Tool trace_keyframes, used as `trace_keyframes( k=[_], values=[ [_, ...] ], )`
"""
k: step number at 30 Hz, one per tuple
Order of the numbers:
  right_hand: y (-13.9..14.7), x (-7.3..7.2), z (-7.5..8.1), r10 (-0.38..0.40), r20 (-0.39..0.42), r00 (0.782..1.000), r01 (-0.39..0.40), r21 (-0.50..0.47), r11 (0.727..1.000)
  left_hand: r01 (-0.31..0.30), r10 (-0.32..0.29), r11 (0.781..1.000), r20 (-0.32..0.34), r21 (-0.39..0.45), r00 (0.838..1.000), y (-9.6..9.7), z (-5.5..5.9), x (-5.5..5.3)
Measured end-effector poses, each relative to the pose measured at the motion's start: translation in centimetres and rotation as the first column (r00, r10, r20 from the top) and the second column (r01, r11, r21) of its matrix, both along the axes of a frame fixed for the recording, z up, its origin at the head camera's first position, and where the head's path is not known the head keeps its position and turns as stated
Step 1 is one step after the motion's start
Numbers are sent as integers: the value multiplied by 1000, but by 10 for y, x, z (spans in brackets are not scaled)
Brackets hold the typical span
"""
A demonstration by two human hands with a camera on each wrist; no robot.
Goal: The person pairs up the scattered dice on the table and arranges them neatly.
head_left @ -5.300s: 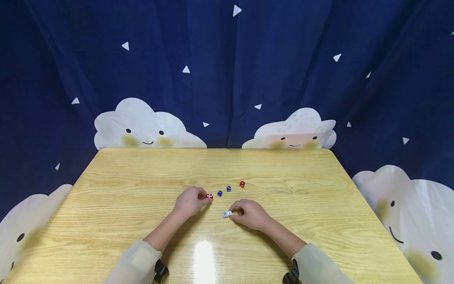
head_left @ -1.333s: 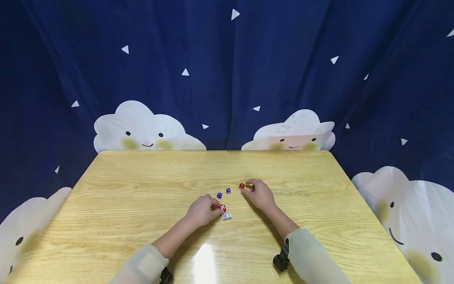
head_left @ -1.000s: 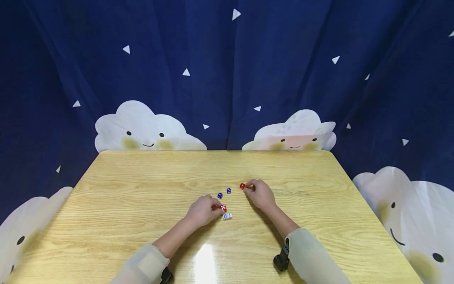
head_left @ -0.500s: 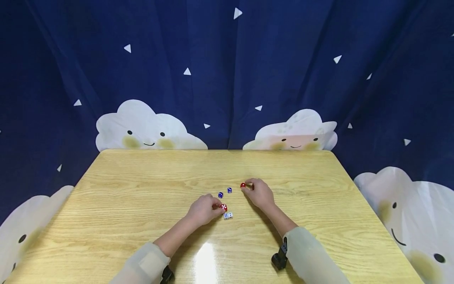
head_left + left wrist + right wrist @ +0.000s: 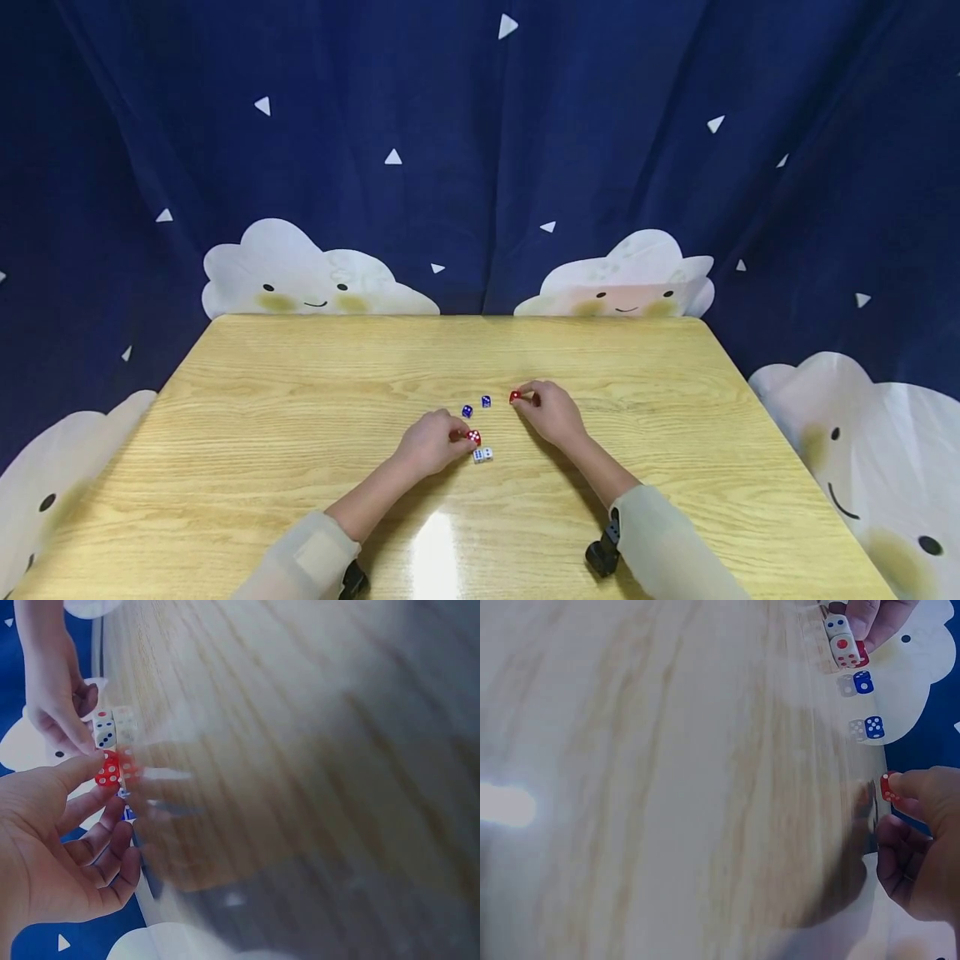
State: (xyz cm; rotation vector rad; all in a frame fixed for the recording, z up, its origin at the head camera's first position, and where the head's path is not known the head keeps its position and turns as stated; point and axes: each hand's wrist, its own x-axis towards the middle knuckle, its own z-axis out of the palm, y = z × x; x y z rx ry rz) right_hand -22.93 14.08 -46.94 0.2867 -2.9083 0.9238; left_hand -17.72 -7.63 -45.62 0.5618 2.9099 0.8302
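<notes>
Pinching a red die (image 5: 474,437) between thumb and fingers, a person's left hand (image 5: 430,444) sits just behind two white dice (image 5: 478,457) that stand side by side on the bench (image 5: 300,383), while the fingers of the right hand (image 5: 552,415) grasp a second red die (image 5: 514,397). Cubes so small probably call for this fingertip grip, which leaves the pips visible. Two blue dice (image 5: 486,402), apart from each other, lie loose beyond the left hand; the white pair's snug placing looks deliberate. Whether the right-hand die touches the wood cannot be told.
</notes>
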Motion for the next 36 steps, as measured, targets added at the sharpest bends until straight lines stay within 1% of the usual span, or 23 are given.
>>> trace_keyframes(
  k=[6, 10, 17, 21, 27, 31, 36],
  values=[
    [3, 7, 2, 57, 13, 998, -57, 10, 998, -5, 5, 1000, -3, 3, 1000, 0, 1, 1],
    [4, 11, 2, 78, 28, 997, -79, 14, 997, -6, 6, 1000, 0, -4, 1000, 0, 0, 2],
    [4, 15, 2, 110, 9, 994, -111, 28, 993, -4, 4, 1000, -11, -15, 1000, 0, -1, 0],
    [3, 19, 3, 138, 23, 990, -139, 38, 990, 0, 0, 1000, -8, -20, 1000, 1, -1, 1],
    [0, 22, 5, 190, 28, 981, -190, 12, 982, -7, 7, 1000, -6, -23, 1000, 1, 0, 2],
    [-1, 22, 5, 237, 22, 971, -237, -7, 972, -9, 9, 1000, 0, -21, 1000, 1, 0, 1],
    [-2, 24, 5, 284, 32, 958, -283, -35, 959, -3, 2, 1000, -15, -16, 1000, 1, 0, 1]
  ],
)
